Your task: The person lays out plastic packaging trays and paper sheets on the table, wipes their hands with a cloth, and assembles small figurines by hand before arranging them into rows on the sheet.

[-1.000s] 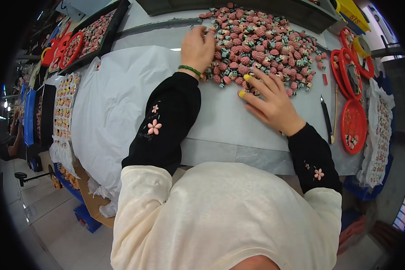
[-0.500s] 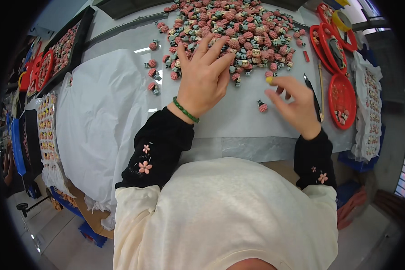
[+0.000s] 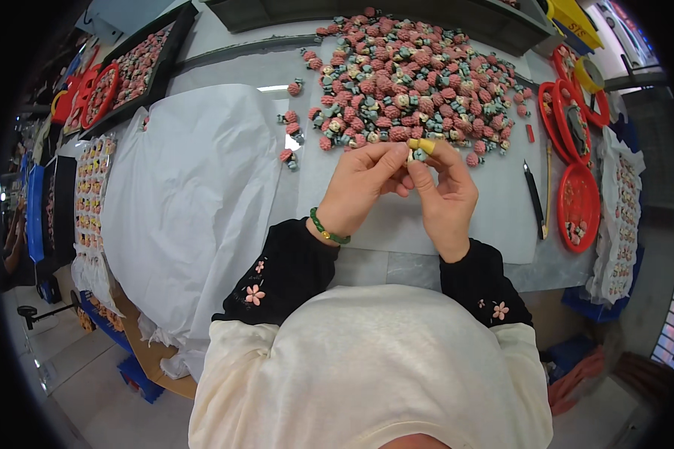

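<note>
Both hands meet in front of the pile, fingertips closed on a small figurine [image 3: 417,156] whose pale and blue-grey part shows between them. My left hand [image 3: 359,183], with a green bead bracelet [image 3: 326,231] at its wrist, pinches it from the left. Opposite, my right hand [image 3: 449,198] grips it between thumb and fingers. A yellow finger cot [image 3: 425,146] covers one of that hand's fingertips. Just beyond lies a big heap of figurines [image 3: 419,82] with bumpy pink tops and blue-grey and cream parts. Several loose ones [image 3: 289,157] lie left of the heap.
A black pen-like tool [image 3: 534,198] and a thin wooden stick [image 3: 548,187] lie at the right, beside red dishes [image 3: 578,196]. White sheeting [image 3: 187,172] covers the left side. Behind the heap stands a grey bin [image 3: 292,13]; a black tray [image 3: 178,41] of figurines is far left.
My left hand has left the heap and come toward me, and my right hand has moved left to meet it. The lone figurine near my right hand no longer shows on the table.
</note>
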The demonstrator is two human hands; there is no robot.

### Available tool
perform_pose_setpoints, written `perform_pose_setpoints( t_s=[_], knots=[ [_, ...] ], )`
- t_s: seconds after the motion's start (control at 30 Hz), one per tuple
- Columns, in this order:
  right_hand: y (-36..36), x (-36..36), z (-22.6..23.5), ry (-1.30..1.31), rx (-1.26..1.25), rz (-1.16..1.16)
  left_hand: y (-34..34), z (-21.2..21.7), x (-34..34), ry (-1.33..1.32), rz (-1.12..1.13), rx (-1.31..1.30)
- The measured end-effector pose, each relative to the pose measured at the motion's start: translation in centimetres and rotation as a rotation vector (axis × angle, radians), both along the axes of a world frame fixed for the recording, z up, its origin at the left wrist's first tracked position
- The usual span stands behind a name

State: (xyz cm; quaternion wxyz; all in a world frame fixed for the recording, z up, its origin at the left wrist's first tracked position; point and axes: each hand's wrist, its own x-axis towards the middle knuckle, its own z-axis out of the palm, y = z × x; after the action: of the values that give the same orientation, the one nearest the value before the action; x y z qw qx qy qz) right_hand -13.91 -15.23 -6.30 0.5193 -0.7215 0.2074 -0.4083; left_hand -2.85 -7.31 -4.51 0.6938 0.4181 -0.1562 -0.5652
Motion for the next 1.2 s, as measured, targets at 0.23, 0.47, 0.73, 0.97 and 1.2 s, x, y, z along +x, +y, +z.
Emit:
perform_pose_setpoints(
  t_s=[0.23, 0.47, 0.73, 0.97, 1.2],
  knots=[
    [0.0, -0.4, -0.8, -0.066, 0.184, 0.104, 0.1, -0.6, 1.2, -0.236, 0.11, -0.054],
    [0.5, -0.1, -1.0, -0.102, 0.197, 0.096, 0.4, -1.6, 1.6, -0.195, 0.07, -0.066],
    [0.6, -0.1, -1.1, -0.116, -0.044, -0.02, 0.1, -1.9, 1.6, -0.047, -0.018, -0.165],
    [-2.2, -2.7, 0.2, 0.207, -0.443, -0.044, 0.0, -1.4, 1.7, -0.063, 0.059, -0.094],
    [-4.9, -3.6, -0.2, 0.488, -0.539, -0.218, -0.2, -1.2, 1.3, 0.005, 0.091, -0.068]
  ],
)
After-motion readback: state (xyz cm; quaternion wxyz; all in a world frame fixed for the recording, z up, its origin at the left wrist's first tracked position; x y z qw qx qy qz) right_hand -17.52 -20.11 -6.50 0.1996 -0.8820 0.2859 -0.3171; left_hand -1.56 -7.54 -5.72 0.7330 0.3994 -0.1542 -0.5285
